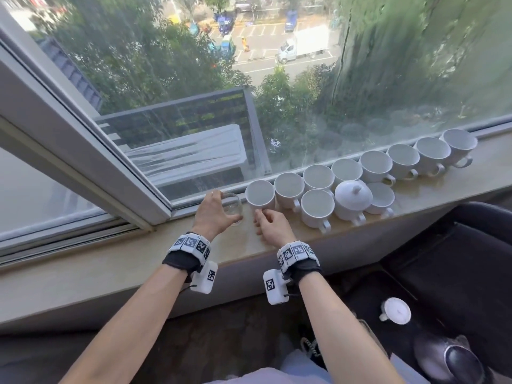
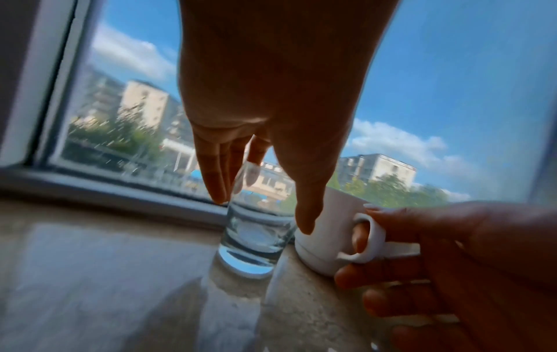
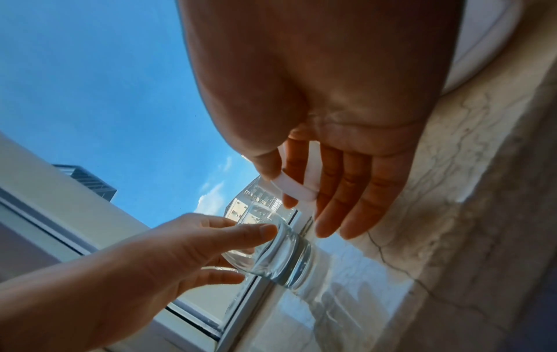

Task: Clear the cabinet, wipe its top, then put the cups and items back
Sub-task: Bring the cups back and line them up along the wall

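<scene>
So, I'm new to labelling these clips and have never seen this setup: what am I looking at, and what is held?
No machine here: a person's two bare hands, with small cameras strapped on the wrists. The wide picture comes from a head camera looking down; the other two look along each hand. The left hand grips a clear glass tumbler; the right hand has a finger through the handle of the leftmost white cup. More white cups and a lidded sugar bowl stand on the stone windowsill.
</scene>
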Tool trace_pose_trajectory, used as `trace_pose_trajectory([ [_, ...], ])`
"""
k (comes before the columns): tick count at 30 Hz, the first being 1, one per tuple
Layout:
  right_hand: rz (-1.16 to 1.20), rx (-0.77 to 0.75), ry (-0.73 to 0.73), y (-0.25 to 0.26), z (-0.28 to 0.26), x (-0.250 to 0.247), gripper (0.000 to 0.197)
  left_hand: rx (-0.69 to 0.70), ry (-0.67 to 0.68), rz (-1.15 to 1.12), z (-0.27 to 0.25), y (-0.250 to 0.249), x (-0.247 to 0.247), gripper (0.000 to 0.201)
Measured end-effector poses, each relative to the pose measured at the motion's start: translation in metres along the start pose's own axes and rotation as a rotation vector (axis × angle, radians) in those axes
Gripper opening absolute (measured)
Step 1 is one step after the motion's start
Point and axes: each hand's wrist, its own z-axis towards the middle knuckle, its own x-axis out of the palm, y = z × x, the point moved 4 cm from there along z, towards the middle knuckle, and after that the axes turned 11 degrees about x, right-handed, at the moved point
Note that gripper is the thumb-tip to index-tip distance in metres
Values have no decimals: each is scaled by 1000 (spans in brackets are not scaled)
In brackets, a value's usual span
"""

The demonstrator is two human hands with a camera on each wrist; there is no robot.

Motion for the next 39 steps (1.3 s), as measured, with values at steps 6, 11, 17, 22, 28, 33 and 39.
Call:
trace_pose_trajectory([
  [6, 105, -9, -36, -2, -5, 6, 33, -31, -116, -82, -15, -1, -4, 78],
  [11, 233, -4, -70, -2, -10, 6, 38, -80, -228, -136, -45, -2, -17, 80],
  [17, 228, -61, -40, 20, -38, 29, 42, -178, -410, -238, -94, 21, -62, 80],
  [22, 136, -119, 51, 45, -81, 75, 45, -250, -545, -234, -165, 58, -109, 77],
  [28, -24, -226, 226, 80, -155, 168, 36, -332, -734, -251, -302, 136, -161, 80],
  [33, -37, -353, 396, 83, -245, 285, 39, -471, -919, -241, -451, 203, -190, 79],
  [39, 39, -442, 596, 51, -387, 435, 37, -670, -1107, -157, -649, 261, -209, 76],
])
